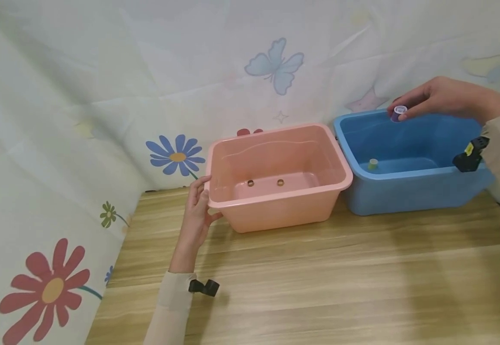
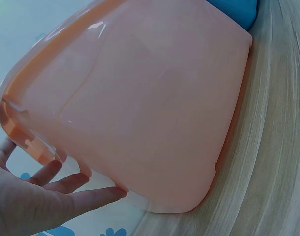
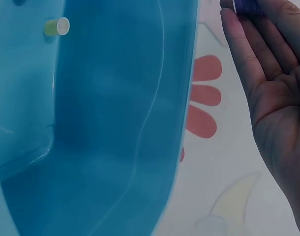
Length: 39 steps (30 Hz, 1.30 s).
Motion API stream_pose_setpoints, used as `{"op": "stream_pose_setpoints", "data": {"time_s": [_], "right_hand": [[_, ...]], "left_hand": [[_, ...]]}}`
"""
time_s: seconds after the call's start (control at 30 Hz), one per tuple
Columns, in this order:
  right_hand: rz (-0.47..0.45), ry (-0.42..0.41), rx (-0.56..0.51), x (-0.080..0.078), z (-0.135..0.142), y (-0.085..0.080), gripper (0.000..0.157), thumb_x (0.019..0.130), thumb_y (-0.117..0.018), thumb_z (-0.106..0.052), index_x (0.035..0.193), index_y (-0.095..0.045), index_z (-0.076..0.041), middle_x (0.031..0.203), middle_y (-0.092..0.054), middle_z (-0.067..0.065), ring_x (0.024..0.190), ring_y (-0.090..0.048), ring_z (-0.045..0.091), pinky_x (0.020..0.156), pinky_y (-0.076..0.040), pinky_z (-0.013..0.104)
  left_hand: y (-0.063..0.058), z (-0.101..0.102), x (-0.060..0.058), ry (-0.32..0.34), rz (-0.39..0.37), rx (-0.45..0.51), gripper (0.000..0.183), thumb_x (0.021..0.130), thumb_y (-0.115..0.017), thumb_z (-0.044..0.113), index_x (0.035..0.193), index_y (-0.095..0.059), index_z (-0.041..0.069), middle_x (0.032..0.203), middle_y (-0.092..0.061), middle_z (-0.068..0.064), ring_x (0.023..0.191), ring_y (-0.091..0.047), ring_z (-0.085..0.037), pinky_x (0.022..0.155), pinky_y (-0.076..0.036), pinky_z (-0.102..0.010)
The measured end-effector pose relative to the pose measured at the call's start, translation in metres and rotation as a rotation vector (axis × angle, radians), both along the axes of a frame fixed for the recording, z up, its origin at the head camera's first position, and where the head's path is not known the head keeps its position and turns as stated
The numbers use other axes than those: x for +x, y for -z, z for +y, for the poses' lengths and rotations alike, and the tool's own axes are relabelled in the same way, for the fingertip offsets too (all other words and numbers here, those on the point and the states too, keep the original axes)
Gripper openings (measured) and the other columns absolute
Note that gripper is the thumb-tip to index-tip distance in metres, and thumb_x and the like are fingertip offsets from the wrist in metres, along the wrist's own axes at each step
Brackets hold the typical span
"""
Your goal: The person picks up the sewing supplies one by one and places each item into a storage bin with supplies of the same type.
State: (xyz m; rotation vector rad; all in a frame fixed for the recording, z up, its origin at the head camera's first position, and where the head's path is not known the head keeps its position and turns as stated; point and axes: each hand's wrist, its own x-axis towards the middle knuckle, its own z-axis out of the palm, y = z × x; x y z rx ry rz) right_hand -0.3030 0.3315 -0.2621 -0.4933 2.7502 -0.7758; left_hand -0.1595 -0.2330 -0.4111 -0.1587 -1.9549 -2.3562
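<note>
Above the left part of the blue tub, my right hand pinches a small purple spool with white ends between thumb and fingers. The right wrist view shows only a sliver of that purple spool at the top edge. A small green spool rests on the blue tub's floor. My left hand grips the left end of the pink tub, fingers at its rim and thumb against the outer wall. Inside the pink tub lie two small brown-gold rings or spools.
Both tubs stand side by side on a wood-grain table, against a pale curtain printed with flowers and a butterfly. The pink tub's right rim meets the blue tub's left side. Small black cameras sit on both wrists.
</note>
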Motion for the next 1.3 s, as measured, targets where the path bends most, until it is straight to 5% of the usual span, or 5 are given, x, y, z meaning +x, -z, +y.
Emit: {"op": "stream_pose_setpoints", "data": {"time_s": [0.23,0.57,0.87,1.3], "right_hand": [[-0.017,0.032,-0.020,-0.004,0.003,0.001,0.063,0.096,-0.071,-0.038,0.147,-0.052,-0.006,0.134,-0.065,0.017,0.121,-0.060,0.030,0.105,-0.034,0.074],[-0.058,0.037,-0.055,-0.009,0.006,0.008,0.066,0.095,-0.071,-0.039,0.149,-0.050,-0.006,0.138,-0.064,0.011,0.135,-0.047,0.045,0.108,-0.028,0.076],[-0.119,0.051,-0.071,-0.017,0.014,0.019,0.071,0.095,-0.070,-0.042,0.152,-0.046,-0.009,0.158,-0.040,0.018,0.144,-0.028,0.052,0.108,-0.021,0.079],[-0.205,-0.050,-0.013,-0.026,0.015,0.037,0.055,0.095,-0.073,-0.026,0.140,-0.056,0.001,0.165,-0.011,0.028,0.146,-0.001,0.056,0.106,-0.008,0.084]], "left_hand": [[-0.002,-0.001,0.002,-0.002,0.005,-0.003,0.038,0.109,-0.044,0.022,0.147,-0.041,0.020,0.156,-0.036,-0.014,0.128,-0.050,-0.034,0.088,-0.054,-0.061],[-0.001,0.000,0.004,-0.005,0.002,0.003,0.039,0.108,-0.046,0.022,0.147,-0.040,0.019,0.157,-0.036,-0.015,0.132,-0.047,-0.037,0.089,-0.053,-0.062],[-0.002,-0.001,0.005,0.000,-0.009,-0.011,0.039,0.109,-0.043,0.019,0.148,-0.039,0.019,0.157,-0.033,-0.019,0.131,-0.046,-0.039,0.089,-0.054,-0.060],[-0.003,0.000,0.008,0.007,-0.008,-0.006,0.039,0.109,-0.045,0.019,0.147,-0.040,0.020,0.157,-0.035,-0.015,0.133,-0.044,-0.042,0.088,-0.054,-0.060]]}}
